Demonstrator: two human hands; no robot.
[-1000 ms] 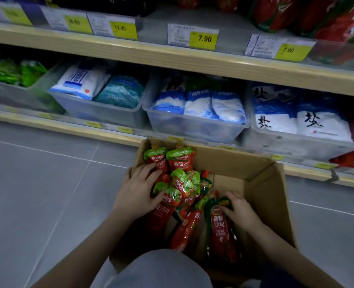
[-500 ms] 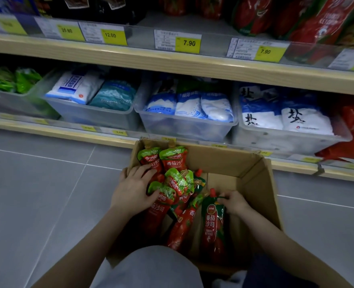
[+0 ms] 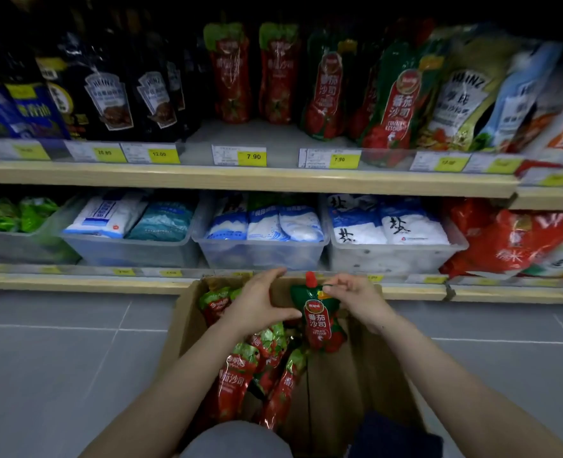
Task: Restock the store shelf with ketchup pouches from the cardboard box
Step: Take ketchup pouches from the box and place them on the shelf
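Left hand spread open, thumb just beside one upright ketchup pouch raised above the cardboard box; right hand pinching that pouch near its red cap, grip narrow. Inside the box, at least five more pouches heaped at its left side. On the upper shelf, two red pouches with green tops upright behind a 7.90 tag, then two green-and-red ones to their right; below, three clear bins of white bags.
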